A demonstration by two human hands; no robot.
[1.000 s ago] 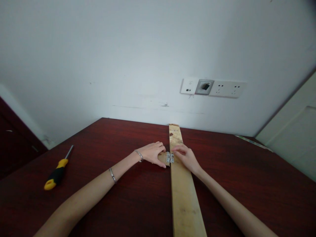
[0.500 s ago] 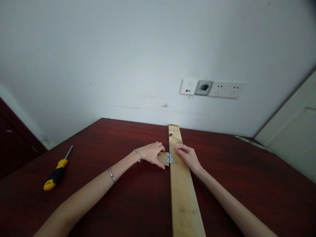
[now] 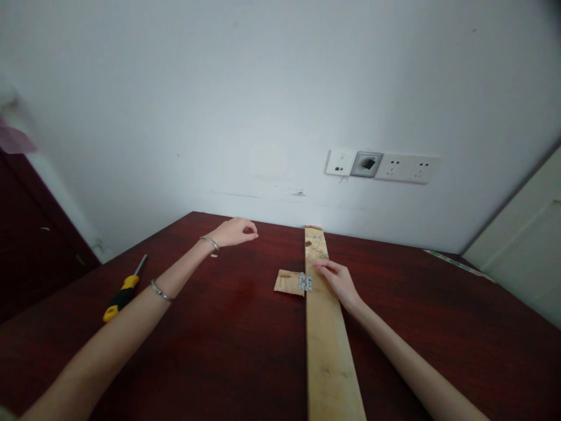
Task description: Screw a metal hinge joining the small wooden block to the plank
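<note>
A long wooden plank (image 3: pixel 331 351) lies lengthwise on the dark red table (image 3: pixel 219 339). A small metal hinge (image 3: pixel 305 282) spans its left edge and a short piece of wood (image 3: pixel 288 282) beside it. My right hand (image 3: pixel 339 280) rests on the plank by the hinge, thumb and forefinger pinched together; anything between them is too small to make out. Up and to the left, my left hand (image 3: pixel 234 232) is over the table's back part, fingers curled toward the thumb, with no object discernible in them. A small whitish piece (image 3: pixel 214 255) shows below its wrist.
A yellow and black screwdriver (image 3: pixel 123 295) lies on the left, beside my left forearm. The wall (image 3: pixel 263 105) behind the table carries a row of sockets (image 3: pixel 407 168). A flat strip (image 3: pixel 460 263) lies along the back right edge.
My left hand has left the short wood piece and moved back and left, its fingers now curled. My right hand stays pinched by the hinge. The view has shifted slightly.
</note>
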